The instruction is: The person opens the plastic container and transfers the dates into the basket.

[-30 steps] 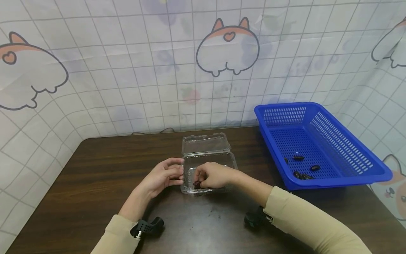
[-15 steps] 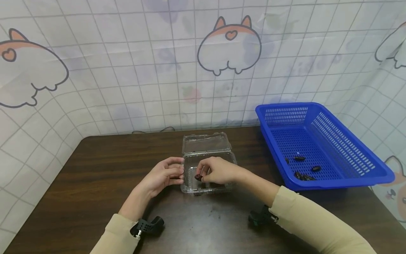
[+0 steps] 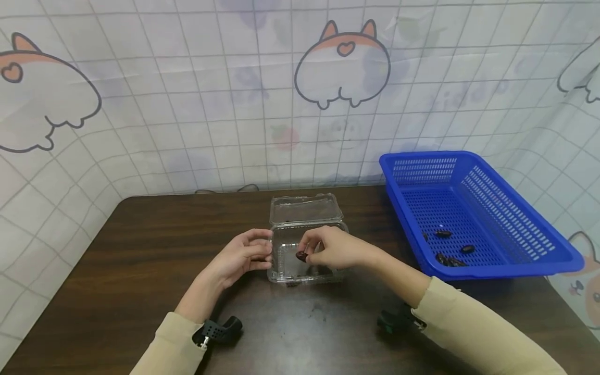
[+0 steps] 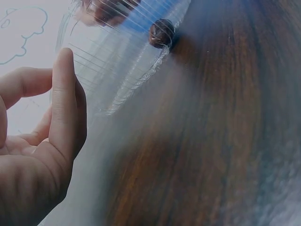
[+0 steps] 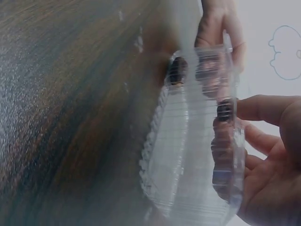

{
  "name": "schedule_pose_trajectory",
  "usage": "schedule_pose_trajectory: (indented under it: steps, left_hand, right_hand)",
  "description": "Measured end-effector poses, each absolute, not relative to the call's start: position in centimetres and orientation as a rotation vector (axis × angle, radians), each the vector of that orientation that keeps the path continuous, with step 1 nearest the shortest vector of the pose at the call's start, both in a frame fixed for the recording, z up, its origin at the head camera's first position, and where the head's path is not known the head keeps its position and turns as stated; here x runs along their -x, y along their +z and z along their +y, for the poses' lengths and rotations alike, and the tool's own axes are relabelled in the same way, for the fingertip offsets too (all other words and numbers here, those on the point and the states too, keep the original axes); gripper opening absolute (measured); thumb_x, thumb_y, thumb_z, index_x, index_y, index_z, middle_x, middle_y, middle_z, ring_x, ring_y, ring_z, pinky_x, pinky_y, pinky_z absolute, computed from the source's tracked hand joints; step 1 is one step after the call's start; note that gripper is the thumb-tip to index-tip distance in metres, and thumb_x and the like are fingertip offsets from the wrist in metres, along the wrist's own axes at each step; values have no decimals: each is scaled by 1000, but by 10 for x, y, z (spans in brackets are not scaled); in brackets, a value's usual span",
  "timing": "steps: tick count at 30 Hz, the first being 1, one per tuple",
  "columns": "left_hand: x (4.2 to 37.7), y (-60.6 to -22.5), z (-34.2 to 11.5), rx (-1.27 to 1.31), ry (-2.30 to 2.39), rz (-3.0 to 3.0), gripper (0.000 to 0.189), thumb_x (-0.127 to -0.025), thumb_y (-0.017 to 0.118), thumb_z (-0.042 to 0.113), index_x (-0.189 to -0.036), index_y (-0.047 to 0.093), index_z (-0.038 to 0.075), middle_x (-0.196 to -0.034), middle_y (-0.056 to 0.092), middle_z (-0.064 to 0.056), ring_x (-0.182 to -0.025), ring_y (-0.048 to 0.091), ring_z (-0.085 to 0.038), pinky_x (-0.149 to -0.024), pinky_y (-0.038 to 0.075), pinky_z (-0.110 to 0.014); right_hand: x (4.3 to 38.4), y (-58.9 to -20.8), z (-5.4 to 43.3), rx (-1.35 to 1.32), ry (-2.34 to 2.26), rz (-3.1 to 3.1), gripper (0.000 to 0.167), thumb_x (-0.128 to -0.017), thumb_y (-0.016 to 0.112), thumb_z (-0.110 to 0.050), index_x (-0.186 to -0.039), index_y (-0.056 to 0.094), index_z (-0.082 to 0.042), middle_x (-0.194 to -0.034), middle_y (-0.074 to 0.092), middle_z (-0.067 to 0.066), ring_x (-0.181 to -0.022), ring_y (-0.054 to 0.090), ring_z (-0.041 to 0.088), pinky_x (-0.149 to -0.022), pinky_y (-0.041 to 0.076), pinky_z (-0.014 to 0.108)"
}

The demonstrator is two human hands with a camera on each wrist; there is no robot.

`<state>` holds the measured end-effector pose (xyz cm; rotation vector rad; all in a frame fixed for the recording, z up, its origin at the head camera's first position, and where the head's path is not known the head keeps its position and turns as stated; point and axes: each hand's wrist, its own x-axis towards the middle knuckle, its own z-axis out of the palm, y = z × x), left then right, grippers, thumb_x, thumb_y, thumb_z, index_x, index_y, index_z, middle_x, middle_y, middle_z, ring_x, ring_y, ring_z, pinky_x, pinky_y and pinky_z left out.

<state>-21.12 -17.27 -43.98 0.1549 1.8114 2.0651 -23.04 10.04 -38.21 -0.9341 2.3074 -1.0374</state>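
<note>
A dark brown, glossy date [image 3: 301,256] is pinched between the thumb and fingers of my right hand [image 3: 336,249], above the floor of a clear plastic clamshell box [image 3: 284,263]. The box stands with its lid [image 3: 307,210] tipped back, away from me. Against the box's left side rest the fingertips of my left hand [image 3: 241,259], fingers loosely extended. In the left wrist view another date [image 4: 161,33] shows low at the box's front wall. The right wrist view shows the held date [image 5: 224,109] through the plastic.
To the right stands a blue perforated basket [image 3: 487,272] with several dates [image 3: 452,260] on its floor. The dark wooden table [image 3: 154,245] meets a patterned wall covering [image 3: 211,130] at its back edge. A thin cable [image 3: 248,186] lies there.
My right hand has lifted the pinched date from low in the box and moved slightly right and up. The left hand stays at the box's side.
</note>
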Motion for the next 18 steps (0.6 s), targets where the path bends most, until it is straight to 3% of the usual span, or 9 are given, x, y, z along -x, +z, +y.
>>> schedule_pose_trajectory:
  steps: [14, 18]
  left_hand:
    - [211, -439, -174, -151, 2075, 1801, 50, -102, 59, 1, -147, 38, -6, -99, 61, -7, -79, 68, -15, -79, 61, -32]
    - [211, -440, -175, -165, 2073, 1800, 51, -102, 59, 1, -148, 37, -6, -99, 61, -6, -80, 68, -15, -80, 61, -32]
  right_hand:
    - [219, -358, 118, 985, -1088, 2394, 18, -98, 67, -11, -115, 70, -14, -98, 68, -2, -88, 66, 17, -76, 56, 35]
    - [214, -353, 126, 992, -1104, 2410, 17, -98, 68, -11, -115, 70, -15, -100, 69, -3, -85, 67, 17, -74, 57, 36]
